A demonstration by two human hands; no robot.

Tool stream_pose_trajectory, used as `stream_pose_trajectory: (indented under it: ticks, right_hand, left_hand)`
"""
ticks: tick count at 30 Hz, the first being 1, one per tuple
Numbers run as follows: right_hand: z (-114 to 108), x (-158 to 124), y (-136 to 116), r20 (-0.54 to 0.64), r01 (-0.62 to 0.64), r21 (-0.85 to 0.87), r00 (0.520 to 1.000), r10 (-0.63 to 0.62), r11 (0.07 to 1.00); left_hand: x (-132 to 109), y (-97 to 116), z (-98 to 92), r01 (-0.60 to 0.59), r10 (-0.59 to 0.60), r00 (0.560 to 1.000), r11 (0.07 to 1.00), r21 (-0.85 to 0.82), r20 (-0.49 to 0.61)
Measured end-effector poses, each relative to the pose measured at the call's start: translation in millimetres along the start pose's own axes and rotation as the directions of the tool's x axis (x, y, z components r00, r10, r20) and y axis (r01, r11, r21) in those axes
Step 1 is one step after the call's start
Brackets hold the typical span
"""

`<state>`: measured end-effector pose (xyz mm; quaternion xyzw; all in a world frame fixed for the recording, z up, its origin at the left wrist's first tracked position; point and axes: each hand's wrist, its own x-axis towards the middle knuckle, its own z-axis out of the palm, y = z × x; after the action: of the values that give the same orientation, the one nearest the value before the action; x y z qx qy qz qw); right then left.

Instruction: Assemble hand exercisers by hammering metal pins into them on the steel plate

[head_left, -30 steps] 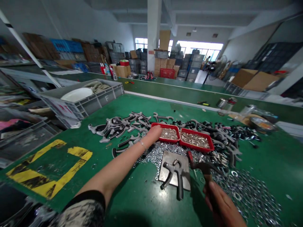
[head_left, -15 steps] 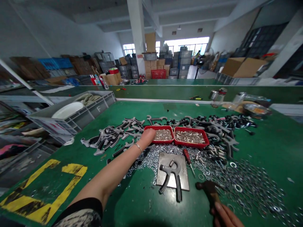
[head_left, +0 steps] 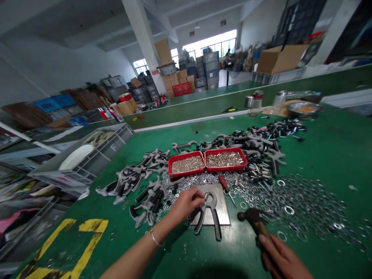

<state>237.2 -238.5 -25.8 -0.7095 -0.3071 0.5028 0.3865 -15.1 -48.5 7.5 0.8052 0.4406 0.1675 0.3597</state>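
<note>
Left hand pinches a small metal fitting on a grey casting lying on a steel plate. Right hand grips a hammer, head just above the desk. One casting is in work; many loose castings and two full red trays remain.

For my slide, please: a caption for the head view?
Left hand at forked metal part on steel plate; right hand holds hammer.

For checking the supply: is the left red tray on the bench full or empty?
Full: the left red tray is filled with small silver metal pieces covering its whole floor.
</note>
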Motion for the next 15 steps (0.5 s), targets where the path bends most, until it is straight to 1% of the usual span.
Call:
stream_pose_trajectory:
  ticks: [2,4,6,10,15]
  right_hand:
    - [-4,3,1,0.03,0.012,-0.028,0.999,-0.011,1.0]
    - [-6,4,3,0.055,0.012,-0.026,0.998,-0.01,1.0]
    - [-7,3,4,0.065,-0.001,-0.012,0.998,0.001,1.0]
    - [-6,3,7,0.071,-0.016,-0.007,0.997,0.016,1.0]
    - [-8,6,11,0.14,-0.033,-0.042,0.989,0.039,0.999]
  left_hand:
    - [-5,4,9.0,-0.046,0.045,0.999,0.998,0.036,0.012]
    - [-6,5,14.5,-0.119,0.121,0.993,0.985,0.124,-0.005]
    - [-4,3,19.2,-0.155,0.163,0.986,0.964,0.216,-0.022]
    - [-5,0,28.4,-0.154,0.175,0.984,0.919,0.363,-0.026]
    - [-7,4,34.5,-0.16,0.188,0.982,0.873,0.46,-0.016]
